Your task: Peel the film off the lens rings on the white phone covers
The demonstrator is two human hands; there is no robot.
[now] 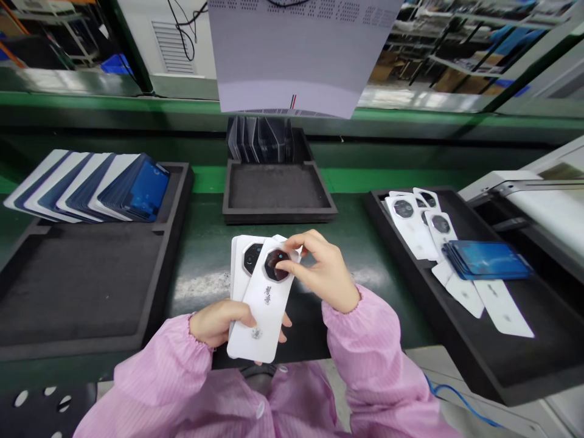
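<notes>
My left hand (223,322) grips a small stack of white phone back panels (238,264) low down, its thumb pressed on the top one and its fingertips showing at the far side. The top panel (267,311) is fanned out to the right over the others. It bears a dark camera patch, a black printed mark and a small round emblem. With thumb and forefinger, my right hand (322,267) pinches the upper right of this panel, the thumb lying over the camera patch. How many panels lie underneath is hidden.
A left tray (77,286) holds leaning rows of white and blue panels (91,185). Dark sheets (260,140) stand in a middle tray (278,210). On the right tray (493,359) lie white panels (413,225) and a blue stack (488,258). A light-coloured box (292,55) overhangs the bench.
</notes>
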